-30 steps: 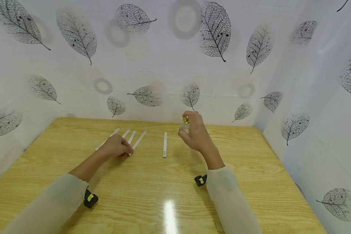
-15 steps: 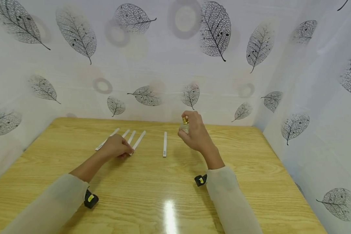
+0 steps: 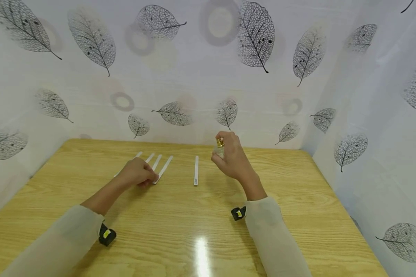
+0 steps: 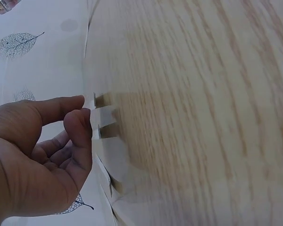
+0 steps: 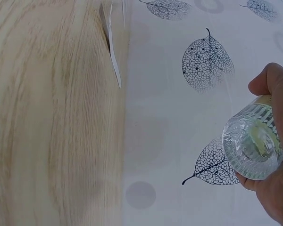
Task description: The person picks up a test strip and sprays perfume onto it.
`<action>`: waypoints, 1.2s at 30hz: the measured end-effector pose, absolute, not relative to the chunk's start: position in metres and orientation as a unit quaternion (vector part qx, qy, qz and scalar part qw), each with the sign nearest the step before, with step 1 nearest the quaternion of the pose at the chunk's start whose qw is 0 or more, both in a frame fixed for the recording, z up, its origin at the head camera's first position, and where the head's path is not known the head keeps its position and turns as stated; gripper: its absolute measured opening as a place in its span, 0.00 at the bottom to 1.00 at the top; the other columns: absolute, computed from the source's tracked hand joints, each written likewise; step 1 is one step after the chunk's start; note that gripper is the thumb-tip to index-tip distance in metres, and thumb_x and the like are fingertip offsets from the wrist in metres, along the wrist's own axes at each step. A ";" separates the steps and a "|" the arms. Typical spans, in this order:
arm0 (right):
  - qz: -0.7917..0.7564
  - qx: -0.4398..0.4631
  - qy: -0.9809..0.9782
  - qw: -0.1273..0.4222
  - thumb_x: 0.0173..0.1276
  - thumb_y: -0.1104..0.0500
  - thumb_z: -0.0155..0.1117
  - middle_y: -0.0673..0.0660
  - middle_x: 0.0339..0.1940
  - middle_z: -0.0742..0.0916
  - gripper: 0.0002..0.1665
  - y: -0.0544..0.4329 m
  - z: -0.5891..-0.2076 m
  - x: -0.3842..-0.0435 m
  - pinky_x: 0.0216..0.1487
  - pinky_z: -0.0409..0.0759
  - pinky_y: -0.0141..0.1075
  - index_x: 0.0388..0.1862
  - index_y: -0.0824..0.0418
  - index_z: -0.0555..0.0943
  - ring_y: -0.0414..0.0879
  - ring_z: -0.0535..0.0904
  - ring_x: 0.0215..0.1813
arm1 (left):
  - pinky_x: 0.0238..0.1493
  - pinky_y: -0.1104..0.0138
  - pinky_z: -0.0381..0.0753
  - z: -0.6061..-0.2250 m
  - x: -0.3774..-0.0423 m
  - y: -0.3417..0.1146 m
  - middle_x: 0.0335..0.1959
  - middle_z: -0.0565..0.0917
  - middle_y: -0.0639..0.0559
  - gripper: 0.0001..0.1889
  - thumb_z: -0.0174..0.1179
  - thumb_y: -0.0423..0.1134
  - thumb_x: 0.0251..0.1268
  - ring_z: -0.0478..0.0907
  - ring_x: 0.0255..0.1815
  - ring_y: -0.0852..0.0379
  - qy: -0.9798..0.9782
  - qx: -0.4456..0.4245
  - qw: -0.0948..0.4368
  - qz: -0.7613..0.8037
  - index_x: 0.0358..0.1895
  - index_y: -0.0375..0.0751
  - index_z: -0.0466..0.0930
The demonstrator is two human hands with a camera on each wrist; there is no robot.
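Observation:
In the head view my right hand [image 3: 230,157] grips a small clear glass perfume bottle [image 3: 219,151], held above the table, the index finger on its gold spray top [image 3: 220,142]. The ribbed glass base [image 5: 252,146] of the bottle faces the right wrist camera. My left hand [image 3: 138,172] is low over the table, thumb and index finger pinching at the near end of a white paper strip [image 3: 165,168]. Several similar strips [image 3: 156,162] lie slanted beside it, partly hidden by the hand. Between the hands another strip [image 3: 196,170], printed at its near end, lies apart.
The light wooden table [image 3: 180,223] reaches back to a white curtain [image 3: 190,77] with dark leaf prints, which also runs along both sides. Black wrist cameras [image 3: 107,234] hang at both sleeves.
Both hands stay almost where they were. The strip at my left fingertips has shifted very slightly. The perfume bottle stays held in the same place.

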State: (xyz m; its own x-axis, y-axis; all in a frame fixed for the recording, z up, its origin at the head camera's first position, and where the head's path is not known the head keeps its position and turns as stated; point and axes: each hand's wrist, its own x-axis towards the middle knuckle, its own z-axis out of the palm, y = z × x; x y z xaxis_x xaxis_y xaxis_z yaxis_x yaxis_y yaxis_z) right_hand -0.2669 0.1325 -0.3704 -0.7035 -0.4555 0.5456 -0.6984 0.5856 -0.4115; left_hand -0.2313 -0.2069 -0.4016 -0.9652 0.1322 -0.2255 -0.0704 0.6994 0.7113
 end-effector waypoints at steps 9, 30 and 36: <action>0.307 0.335 -0.870 0.194 0.68 0.62 0.62 0.62 0.49 0.74 0.28 0.133 -0.371 -0.267 0.38 0.72 0.45 0.63 0.58 0.62 0.54 0.67 0.44 | 0.27 0.65 0.79 -0.398 -0.236 -0.198 0.20 0.83 0.48 0.12 0.67 0.41 0.69 0.77 0.21 0.57 0.902 0.040 0.134 0.409 0.35 0.33 0.88; 0.308 0.340 -0.867 0.194 0.68 0.61 0.61 0.62 0.48 0.73 0.28 0.132 -0.371 -0.267 0.39 0.71 0.45 0.63 0.58 0.62 0.54 0.67 0.44 | 0.28 0.66 0.84 -0.409 -0.244 -0.145 0.23 0.85 0.48 0.11 0.69 0.41 0.67 0.82 0.22 0.57 0.884 0.051 0.144 0.443 0.35 0.34 0.89; 0.307 0.335 -0.870 0.190 0.68 0.62 0.61 0.62 0.49 0.73 0.28 0.133 -0.370 -0.267 0.39 0.72 0.45 0.64 0.58 0.62 0.54 0.67 0.45 | 0.27 0.66 0.86 -0.413 -0.243 -0.128 0.23 0.86 0.46 0.11 0.70 0.40 0.66 0.82 0.21 0.58 0.866 0.050 0.180 0.464 0.36 0.33 0.90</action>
State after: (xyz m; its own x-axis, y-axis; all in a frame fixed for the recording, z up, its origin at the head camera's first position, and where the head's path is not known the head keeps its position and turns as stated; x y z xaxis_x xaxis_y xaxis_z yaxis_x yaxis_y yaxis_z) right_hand -0.2669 0.1330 -0.3703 -0.7038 -0.4666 0.5358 -0.6994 0.5873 -0.4073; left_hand -0.2434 -0.1283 -0.4126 -0.9302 0.2531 -0.2657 -0.0811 0.5643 0.8216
